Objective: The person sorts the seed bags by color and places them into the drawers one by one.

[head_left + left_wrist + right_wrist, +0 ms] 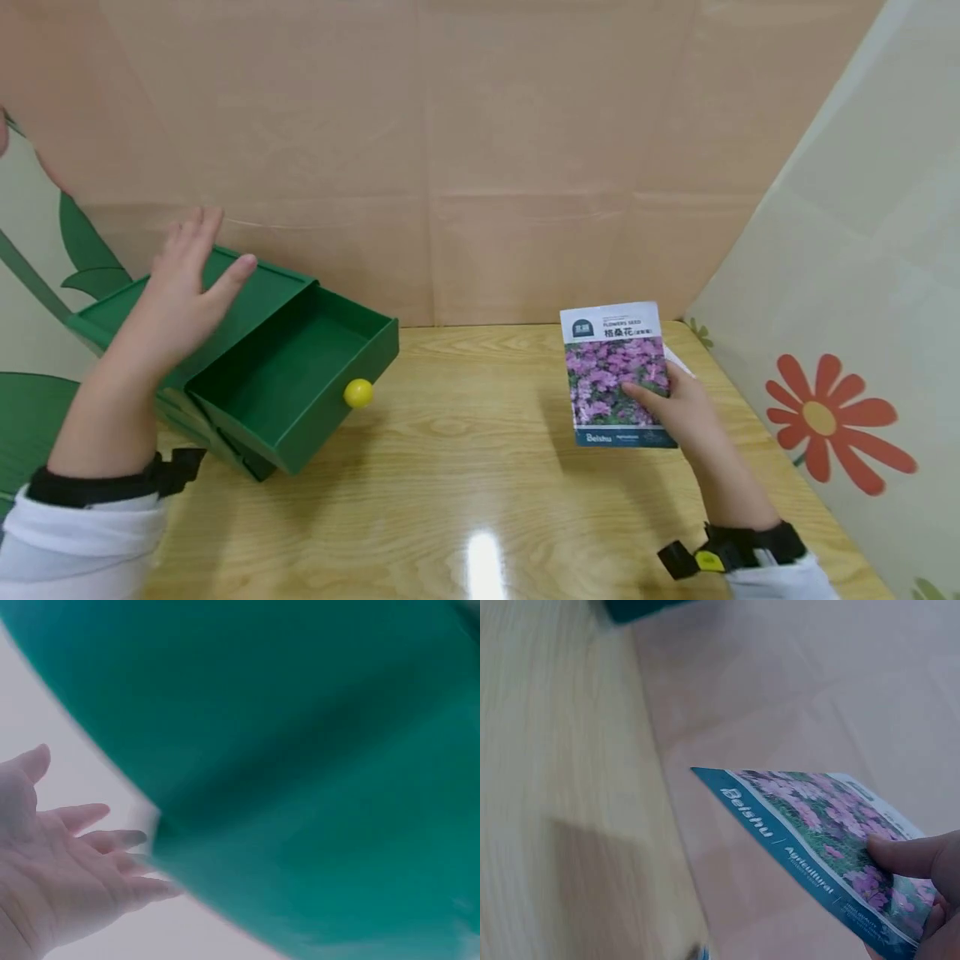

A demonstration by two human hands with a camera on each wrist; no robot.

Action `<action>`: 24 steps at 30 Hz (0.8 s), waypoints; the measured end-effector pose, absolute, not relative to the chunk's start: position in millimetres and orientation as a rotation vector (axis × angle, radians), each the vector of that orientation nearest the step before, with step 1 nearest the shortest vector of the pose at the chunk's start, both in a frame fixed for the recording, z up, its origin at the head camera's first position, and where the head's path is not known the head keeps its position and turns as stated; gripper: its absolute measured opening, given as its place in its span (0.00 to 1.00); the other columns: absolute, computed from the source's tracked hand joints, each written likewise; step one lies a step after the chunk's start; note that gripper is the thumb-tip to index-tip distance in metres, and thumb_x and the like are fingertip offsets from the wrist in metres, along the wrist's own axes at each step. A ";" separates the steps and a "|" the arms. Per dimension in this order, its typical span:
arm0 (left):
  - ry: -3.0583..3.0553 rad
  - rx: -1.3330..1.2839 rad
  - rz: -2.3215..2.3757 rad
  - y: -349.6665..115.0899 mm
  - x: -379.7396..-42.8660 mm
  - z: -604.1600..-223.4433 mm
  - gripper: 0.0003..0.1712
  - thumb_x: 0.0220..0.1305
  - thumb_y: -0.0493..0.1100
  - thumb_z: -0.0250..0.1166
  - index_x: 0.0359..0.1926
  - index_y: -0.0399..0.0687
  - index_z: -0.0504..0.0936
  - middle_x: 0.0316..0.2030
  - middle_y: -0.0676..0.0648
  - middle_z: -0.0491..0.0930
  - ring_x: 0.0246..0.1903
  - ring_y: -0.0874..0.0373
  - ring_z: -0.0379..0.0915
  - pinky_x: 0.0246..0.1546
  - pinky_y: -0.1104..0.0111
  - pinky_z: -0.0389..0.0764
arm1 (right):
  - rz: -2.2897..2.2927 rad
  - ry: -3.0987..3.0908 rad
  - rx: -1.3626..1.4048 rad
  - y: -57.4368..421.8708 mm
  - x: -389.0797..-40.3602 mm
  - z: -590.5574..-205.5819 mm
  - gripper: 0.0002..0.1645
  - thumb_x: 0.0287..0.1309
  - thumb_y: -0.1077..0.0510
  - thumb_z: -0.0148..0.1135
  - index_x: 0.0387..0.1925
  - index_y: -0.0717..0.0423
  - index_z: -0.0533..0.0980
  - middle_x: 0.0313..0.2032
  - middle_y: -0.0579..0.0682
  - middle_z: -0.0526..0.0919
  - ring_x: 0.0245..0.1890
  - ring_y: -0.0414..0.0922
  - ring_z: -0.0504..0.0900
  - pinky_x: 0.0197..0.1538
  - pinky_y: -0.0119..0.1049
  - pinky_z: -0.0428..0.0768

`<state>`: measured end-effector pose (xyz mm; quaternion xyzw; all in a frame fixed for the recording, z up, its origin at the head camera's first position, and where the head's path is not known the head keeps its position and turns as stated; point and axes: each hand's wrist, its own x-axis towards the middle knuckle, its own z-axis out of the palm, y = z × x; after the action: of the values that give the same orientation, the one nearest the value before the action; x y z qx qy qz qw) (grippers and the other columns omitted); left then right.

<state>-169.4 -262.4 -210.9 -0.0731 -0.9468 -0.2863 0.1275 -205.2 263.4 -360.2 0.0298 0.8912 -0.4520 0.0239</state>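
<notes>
On the left of the head view, a green box (251, 300) stands at an angle with its drawer (318, 367) pulled out. The drawer has a round yellow knob (358, 393) on its front, and its visible inside holds nothing. My left hand (176, 292) is over the box top, fingers extended and thumb spread; in the left wrist view the palm (60, 885) shows beside a large green surface (322, 787). My right hand (682, 408) pinches a flower seed packet (615, 375) by its right edge, thumb across the printed pink flowers, held above the table.
The wooden table (450, 467) runs back to a pinkish-brown covering (525, 167). A pale sheet with a red flower print (819, 419) borders the right side. Green leaf prints (86, 242) are at the far left, behind the box.
</notes>
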 end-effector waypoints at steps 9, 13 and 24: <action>-2.619 -0.430 -0.722 -172.9 -117.4 -218.3 0.45 0.73 0.62 0.48 0.77 0.54 0.35 0.77 0.49 0.30 0.75 0.51 0.18 0.72 0.45 0.28 | -1.720 2.530 0.015 215.8 -191.9 -345.5 0.40 0.66 0.47 0.60 0.71 0.59 0.56 0.55 0.62 0.77 0.34 0.35 0.84 0.41 0.30 0.83; -2.497 -0.566 -0.560 -136.8 -102.9 -242.0 0.44 0.73 0.66 0.39 0.77 0.48 0.41 0.77 0.45 0.32 0.75 0.46 0.25 0.72 0.45 0.37 | -1.836 2.406 -0.036 197.2 -184.3 -343.4 0.39 0.65 0.50 0.61 0.71 0.57 0.57 0.49 0.54 0.82 0.34 0.38 0.85 0.41 0.32 0.84; -2.519 -0.448 -1.454 -64.9 -102.3 -305.4 0.51 0.68 0.54 0.61 0.77 0.66 0.33 0.76 0.56 0.36 0.75 0.49 0.35 0.67 0.38 0.47 | -2.030 2.145 -0.128 154.3 -160.1 -339.5 0.33 0.65 0.58 0.60 0.68 0.59 0.61 0.47 0.53 0.84 0.37 0.42 0.87 0.43 0.36 0.84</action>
<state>-102.3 -64.9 -305.4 -0.1516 -0.8518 -0.4917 0.0990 -160.1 154.3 -339.5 -0.0433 0.7227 -0.6836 0.0926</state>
